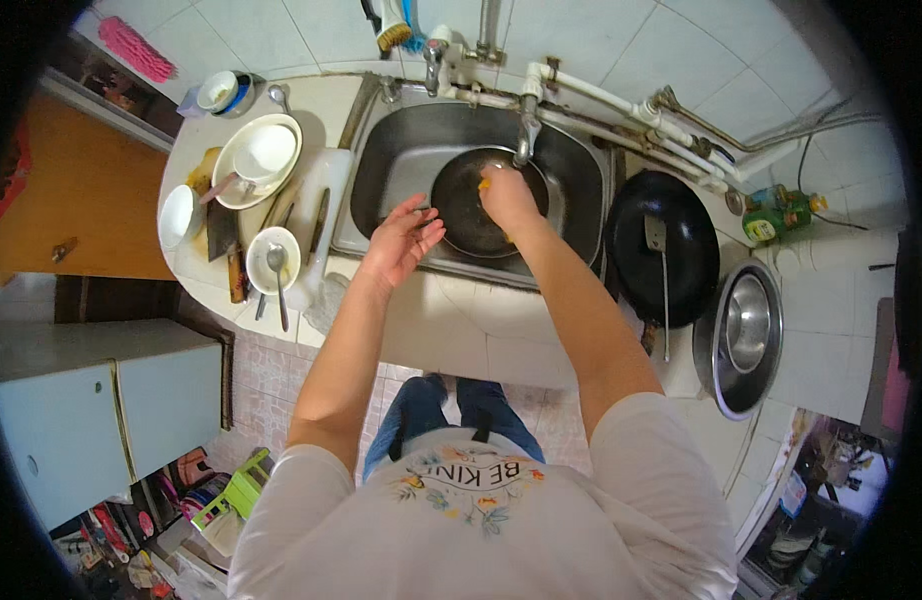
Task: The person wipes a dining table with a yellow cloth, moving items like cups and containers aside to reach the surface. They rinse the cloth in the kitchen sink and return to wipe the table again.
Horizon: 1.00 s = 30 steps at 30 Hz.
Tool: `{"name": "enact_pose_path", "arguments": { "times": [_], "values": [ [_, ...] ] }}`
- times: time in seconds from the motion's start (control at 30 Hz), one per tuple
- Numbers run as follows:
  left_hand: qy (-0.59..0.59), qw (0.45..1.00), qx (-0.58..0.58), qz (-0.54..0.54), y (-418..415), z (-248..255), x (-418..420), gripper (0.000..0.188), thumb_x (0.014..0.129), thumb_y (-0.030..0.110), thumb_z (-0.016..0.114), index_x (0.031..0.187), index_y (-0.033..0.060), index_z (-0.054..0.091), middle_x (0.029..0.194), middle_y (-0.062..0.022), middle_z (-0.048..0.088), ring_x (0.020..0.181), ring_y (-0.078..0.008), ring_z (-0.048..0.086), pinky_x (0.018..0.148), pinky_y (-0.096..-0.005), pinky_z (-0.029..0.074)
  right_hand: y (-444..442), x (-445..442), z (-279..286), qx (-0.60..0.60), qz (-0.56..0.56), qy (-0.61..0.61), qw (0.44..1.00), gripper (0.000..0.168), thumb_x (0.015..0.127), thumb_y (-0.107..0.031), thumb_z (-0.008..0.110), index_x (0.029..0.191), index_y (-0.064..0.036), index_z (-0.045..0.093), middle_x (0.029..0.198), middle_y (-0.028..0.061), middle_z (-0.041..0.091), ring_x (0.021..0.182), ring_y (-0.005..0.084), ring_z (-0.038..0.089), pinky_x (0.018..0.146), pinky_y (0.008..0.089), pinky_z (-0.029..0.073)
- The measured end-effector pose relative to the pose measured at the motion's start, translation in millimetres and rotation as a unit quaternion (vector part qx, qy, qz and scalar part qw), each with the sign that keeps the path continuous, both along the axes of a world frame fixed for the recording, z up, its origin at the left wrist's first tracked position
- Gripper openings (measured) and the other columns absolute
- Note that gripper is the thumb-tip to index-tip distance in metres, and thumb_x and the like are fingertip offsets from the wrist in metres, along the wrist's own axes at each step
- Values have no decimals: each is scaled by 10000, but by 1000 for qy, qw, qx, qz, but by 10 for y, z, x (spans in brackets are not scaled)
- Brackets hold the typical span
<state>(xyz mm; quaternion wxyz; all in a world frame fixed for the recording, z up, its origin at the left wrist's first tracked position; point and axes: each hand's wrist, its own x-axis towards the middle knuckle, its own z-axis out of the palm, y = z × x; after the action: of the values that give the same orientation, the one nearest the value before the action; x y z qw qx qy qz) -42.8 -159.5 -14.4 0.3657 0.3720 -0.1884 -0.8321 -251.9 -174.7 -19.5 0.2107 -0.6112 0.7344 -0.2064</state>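
Note:
A dark round pan (468, 217) lies in the stainless steel sink (386, 161), below the metal faucet (527, 127). My right hand (509, 196) is over the pan, its fingers closed around something yellow (485, 184), perhaps a sponge or cloth, mostly hidden by the hand. My left hand (406, 240) hovers at the sink's front left, palm turned up and fingers apart, with nothing in it. It is close to the pan's left edge; whether it touches the rim I cannot tell.
On the left counter are a white oval dish (226, 184) with a bowl, a cleaver (223, 232), a knife (320, 220) and a small bowl (263, 262) with a spoon. To the right are a black wok (659, 262) holding a spatula (656, 236), nested steel basins (720, 375) and bottles (768, 225).

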Motion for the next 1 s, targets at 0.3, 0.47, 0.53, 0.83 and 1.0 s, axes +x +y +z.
{"name": "enact_pose_path", "arguments": {
  "times": [0.3, 0.47, 0.53, 0.83, 1.0],
  "values": [
    [18, 994, 45, 103, -199, -414, -218, 375, 952, 248, 484, 1268, 53, 429, 1043, -109, 526, 939, -226, 554, 882, -392, 503, -301, 150, 226, -4, 24, -451, 892, 336, 821, -161, 671, 1099, 13, 597, 1048, 153, 637, 943, 211, 620, 826, 316, 481],
    [-25, 998, 38, 31, -433, -397, -576, 466, 979, 390, 388, 1332, 86, 403, 1238, -121, 462, 1120, -258, 472, 932, -419, 428, -300, 116, -33, -170, 31, -217, 961, 262, 778, -1, 595, 1038, -28, 618, 960, 166, 622, 915, 329, 614, 807, 362, 486],
    [27, 996, 79, 33, -532, -597, -625, 448, 978, 408, 379, 1307, 110, 430, 1173, -96, 515, 1047, -223, 523, 895, -376, 456, -227, 323, 175, -196, 82, -190, 959, 243, 798, -15, 591, 1040, -18, 609, 996, 161, 612, 935, 319, 601, 829, 349, 475],
    [-62, 939, -326, -85, -788, -659, -882, 412, 971, 402, 371, 1249, 117, 474, 1114, -62, 580, 1015, -195, 563, 880, -337, 463, 311, 211, 865, -271, 118, -9, 955, 322, 788, -145, 662, 1091, -64, 591, 1073, 135, 544, 991, 326, 518, 895, 415, 411],
    [-206, 844, -479, -128, -898, -683, -1170, 383, 965, 372, 394, 1228, 108, 484, 1100, -59, 587, 1020, -195, 564, 886, -331, 458, 91, -407, 702, -246, -61, -18, 967, 422, 758, -207, 718, 1102, -9, 571, 1080, 171, 511, 971, 306, 517, 862, 393, 429]
  ]
}}
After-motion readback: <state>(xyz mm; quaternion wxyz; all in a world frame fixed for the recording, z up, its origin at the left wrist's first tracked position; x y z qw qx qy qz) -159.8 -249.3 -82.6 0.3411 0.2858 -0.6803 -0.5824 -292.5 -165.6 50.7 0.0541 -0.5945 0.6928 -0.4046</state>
